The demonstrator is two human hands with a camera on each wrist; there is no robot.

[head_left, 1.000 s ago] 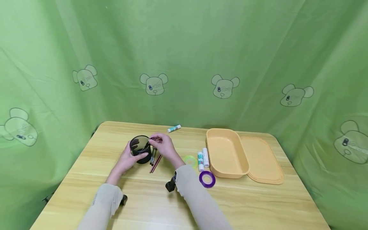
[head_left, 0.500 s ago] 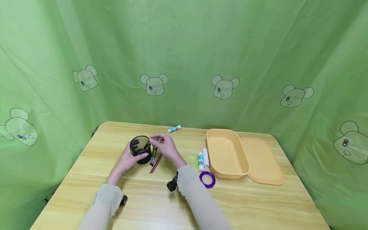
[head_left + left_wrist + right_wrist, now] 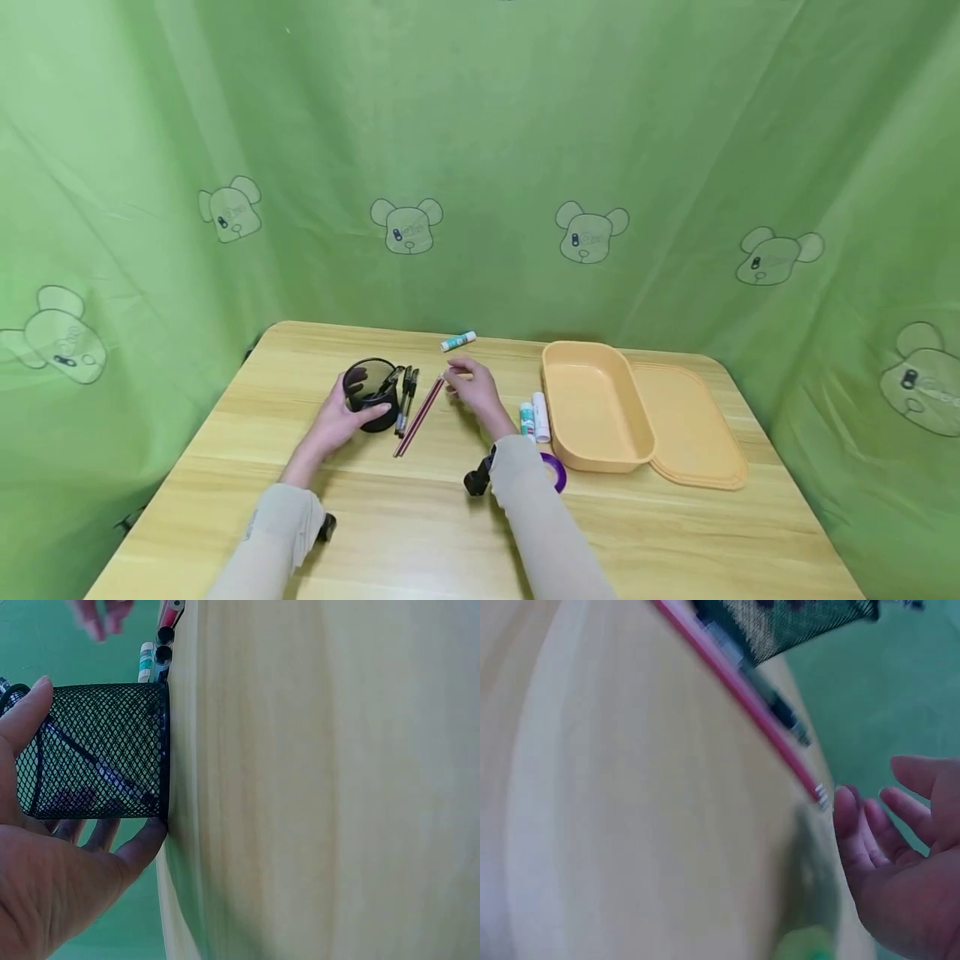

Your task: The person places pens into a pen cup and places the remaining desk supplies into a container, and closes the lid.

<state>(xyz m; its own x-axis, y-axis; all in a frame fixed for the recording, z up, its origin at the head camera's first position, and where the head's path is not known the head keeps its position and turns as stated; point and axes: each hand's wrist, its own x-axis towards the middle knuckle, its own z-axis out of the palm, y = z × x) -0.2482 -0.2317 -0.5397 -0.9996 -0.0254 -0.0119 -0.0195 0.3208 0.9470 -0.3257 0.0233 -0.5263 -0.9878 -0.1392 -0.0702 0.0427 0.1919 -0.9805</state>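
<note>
My left hand (image 3: 335, 421) grips a black mesh pen holder (image 3: 377, 417), standing upright on the table, with the thumb on its near side. A black pen (image 3: 94, 761) leans inside it, seen through the mesh in the left wrist view. Just right of the holder, two black pens (image 3: 406, 402) lie side by side. Beside them are two dark red striped pencils (image 3: 418, 417). My right hand (image 3: 476, 390) hovers by the pencils' far ends, holding nothing. In the right wrist view its loosely bent fingers (image 3: 847, 814) are close to a pencil's tip; whether they touch it I cannot tell.
A glue stick (image 3: 458, 342) lies near the far edge. Two more glue sticks (image 3: 541, 417) and a purple tape roll (image 3: 557, 473) lie by an orange box (image 3: 551, 400), its lid (image 3: 697, 425) to the right. A green roll (image 3: 806, 945) is blurred beside my right hand.
My right hand has let go of the black pen, now leaning in the holder, and has moved right to the pencils' far ends. The left hand keeps its grip on the holder.
</note>
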